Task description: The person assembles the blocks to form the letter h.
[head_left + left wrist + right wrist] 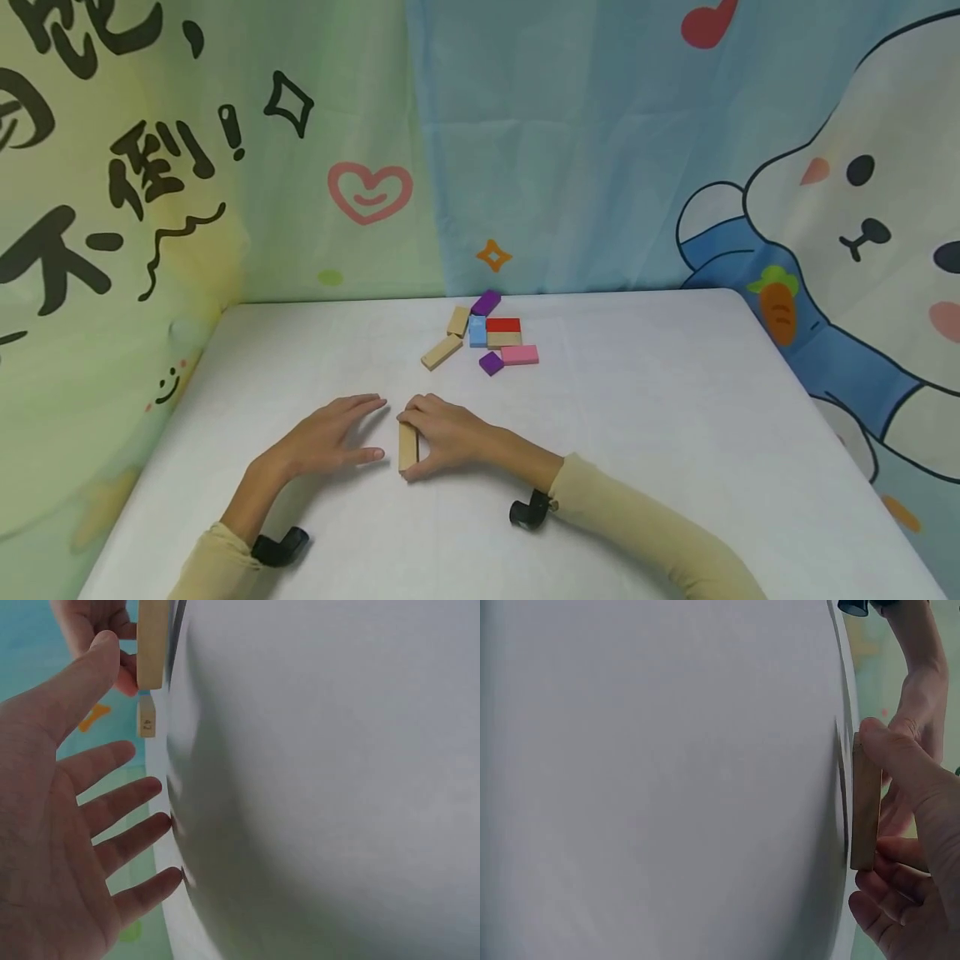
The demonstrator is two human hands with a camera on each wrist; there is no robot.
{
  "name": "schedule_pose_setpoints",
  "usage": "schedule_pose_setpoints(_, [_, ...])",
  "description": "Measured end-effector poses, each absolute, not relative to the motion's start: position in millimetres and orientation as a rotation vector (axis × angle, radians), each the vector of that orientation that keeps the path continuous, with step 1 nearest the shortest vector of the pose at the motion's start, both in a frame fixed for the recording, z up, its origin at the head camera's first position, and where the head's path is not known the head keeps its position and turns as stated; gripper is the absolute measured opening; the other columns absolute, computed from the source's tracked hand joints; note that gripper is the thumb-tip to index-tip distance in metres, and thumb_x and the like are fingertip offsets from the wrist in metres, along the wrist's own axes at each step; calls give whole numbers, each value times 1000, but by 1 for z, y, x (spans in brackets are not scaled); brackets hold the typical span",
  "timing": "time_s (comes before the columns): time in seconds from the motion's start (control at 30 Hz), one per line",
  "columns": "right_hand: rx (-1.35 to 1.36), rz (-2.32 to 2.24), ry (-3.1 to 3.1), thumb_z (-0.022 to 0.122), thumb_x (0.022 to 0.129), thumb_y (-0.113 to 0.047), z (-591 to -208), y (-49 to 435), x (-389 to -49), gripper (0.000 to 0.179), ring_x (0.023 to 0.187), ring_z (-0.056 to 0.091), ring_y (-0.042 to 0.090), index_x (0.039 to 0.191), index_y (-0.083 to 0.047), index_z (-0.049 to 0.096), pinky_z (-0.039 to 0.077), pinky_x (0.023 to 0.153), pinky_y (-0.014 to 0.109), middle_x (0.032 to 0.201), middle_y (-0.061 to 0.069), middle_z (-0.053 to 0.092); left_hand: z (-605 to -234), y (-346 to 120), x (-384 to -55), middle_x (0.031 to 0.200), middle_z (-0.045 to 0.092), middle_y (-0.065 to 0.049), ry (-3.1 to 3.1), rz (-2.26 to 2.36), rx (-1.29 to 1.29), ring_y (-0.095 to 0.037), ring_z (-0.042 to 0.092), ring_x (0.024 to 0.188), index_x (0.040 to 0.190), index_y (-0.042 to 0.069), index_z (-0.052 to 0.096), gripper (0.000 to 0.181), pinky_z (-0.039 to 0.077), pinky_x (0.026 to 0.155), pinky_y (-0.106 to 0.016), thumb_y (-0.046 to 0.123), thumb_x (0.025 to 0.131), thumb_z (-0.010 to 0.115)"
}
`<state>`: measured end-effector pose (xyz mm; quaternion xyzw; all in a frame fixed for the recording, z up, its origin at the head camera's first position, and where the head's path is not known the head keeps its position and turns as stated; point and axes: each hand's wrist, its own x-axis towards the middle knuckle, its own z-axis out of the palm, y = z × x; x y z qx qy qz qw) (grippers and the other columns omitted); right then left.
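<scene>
My right hand (pixel 453 435) pinches a plain wooden block (pixel 407 448) by its two ends, thumb at the near end and fingers at the far one. In the right wrist view the same block (pixel 866 806) spans from thumb to fingertips, close over the white tabletop. To its left, my left hand (pixel 330 437) is spread with fingers straight and holds nothing. Its palm and separated fingers show in the left wrist view, where the hand (pixel 67 817) is apart from the block (pixel 152 645).
Farther back on the white table (pixel 637 400) lies a loose group of blocks: a red one (pixel 502 324), a pink one (pixel 520 355), a blue one (pixel 477 332), purple ones (pixel 491 363) and plain wooden ones (pixel 442 352). A printed curtain (pixel 562 150) hangs behind the table.
</scene>
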<state>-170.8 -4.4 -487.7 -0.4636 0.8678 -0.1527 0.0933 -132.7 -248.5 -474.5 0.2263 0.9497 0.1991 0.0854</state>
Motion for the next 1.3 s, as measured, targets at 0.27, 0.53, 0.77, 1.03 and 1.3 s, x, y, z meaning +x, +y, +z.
schedule_pose_setpoints(0.27, [-1439,-414,2568,72,75,-64,-488,-13,-157,83,104,47,7,135,-10,53,43,84,14,125,-1,51,-475,-252,-124,147,48,-11,2848,601,683,-36,45,135,142,13,49,76,39,104,-56,60,84,64])
schedule_pose_setpoints(0.53, [-1497,-401,2566,73,73,-65,-485,-16,-142,85,102,45,6,133,-9,53,41,80,11,122,-2,50,-473,-256,-118,147,47,-11,2853,609,675,-37,44,135,141,13,50,74,39,103,-57,58,85,64])
schedule_pose_setpoints(0.77, [-1486,-394,2576,72,73,-66,-486,-17,-133,87,101,45,6,134,-8,53,41,79,11,122,-1,49,-475,-258,-114,147,47,-12,2852,613,681,-37,45,134,141,13,51,74,39,103,-57,58,84,64])
schedule_pose_setpoints(1.03, [-1470,-384,2609,70,72,-70,-488,-17,-129,93,106,46,8,137,-7,50,43,85,15,126,1,49,-473,-254,-107,147,47,-11,2834,628,694,-37,45,135,141,14,51,74,39,103,-57,60,84,64])
schedule_pose_setpoints(1.3, [-1392,-380,2627,69,69,-74,-486,-5,-129,105,117,48,11,145,-7,42,46,96,22,135,1,48,-476,-248,-97,145,50,-9,2842,643,705,-34,48,133,140,15,51,75,41,102,-55,60,83,65])
